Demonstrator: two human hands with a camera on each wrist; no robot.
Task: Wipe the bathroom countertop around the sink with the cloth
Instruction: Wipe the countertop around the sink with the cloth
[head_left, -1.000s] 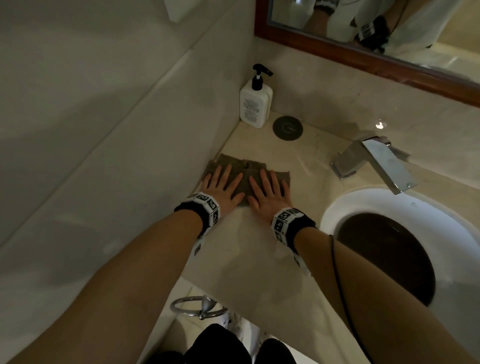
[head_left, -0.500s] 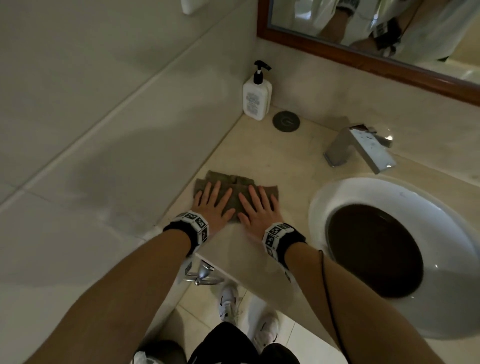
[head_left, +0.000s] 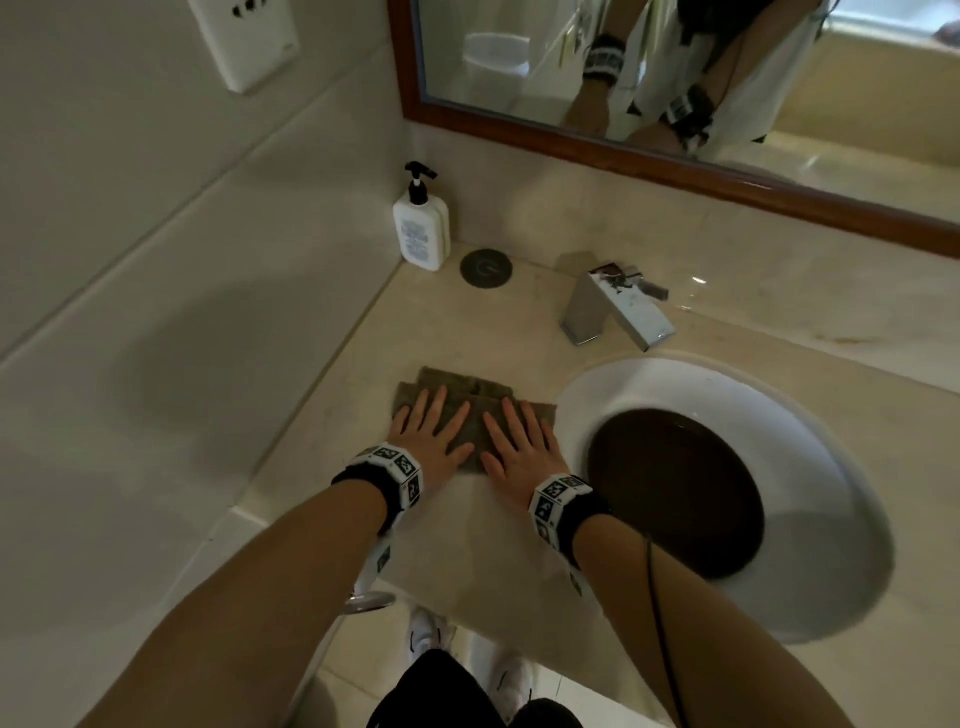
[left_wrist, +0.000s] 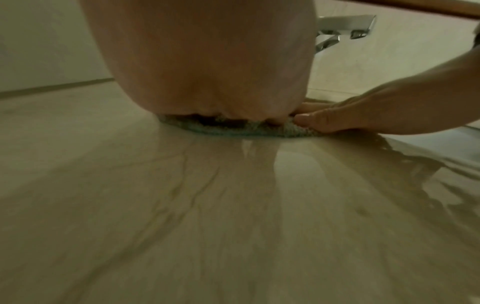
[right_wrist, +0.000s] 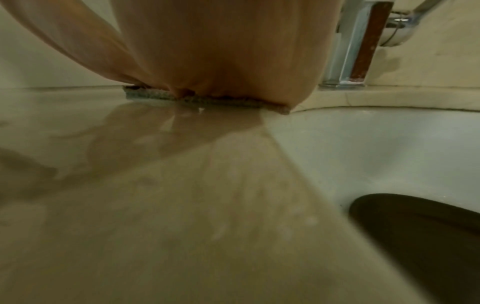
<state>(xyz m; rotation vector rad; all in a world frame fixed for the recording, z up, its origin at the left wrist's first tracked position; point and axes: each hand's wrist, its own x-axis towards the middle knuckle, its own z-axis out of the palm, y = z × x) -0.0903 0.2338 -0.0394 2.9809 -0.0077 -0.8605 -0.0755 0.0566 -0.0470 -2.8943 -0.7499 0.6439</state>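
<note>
Straight, slightly spread fingers of the left hand (head_left: 432, 440) and right hand (head_left: 521, 451) press flat on a nubby brown folded cloth (head_left: 470, 399), lying on glossy beige veined countertop (head_left: 467, 545) left of the round white sink (head_left: 826, 493).

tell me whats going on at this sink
A person is wiping the beige countertop to the left of the white sink. Both the left hand and the right hand lie flat, fingers spread, pressing a brown cloth onto the surface side by side. The cloth sits between the side wall and the basin's rim, nearer than the faucet. A pump bottle stands in the back corner, apart from the cloth.
</note>
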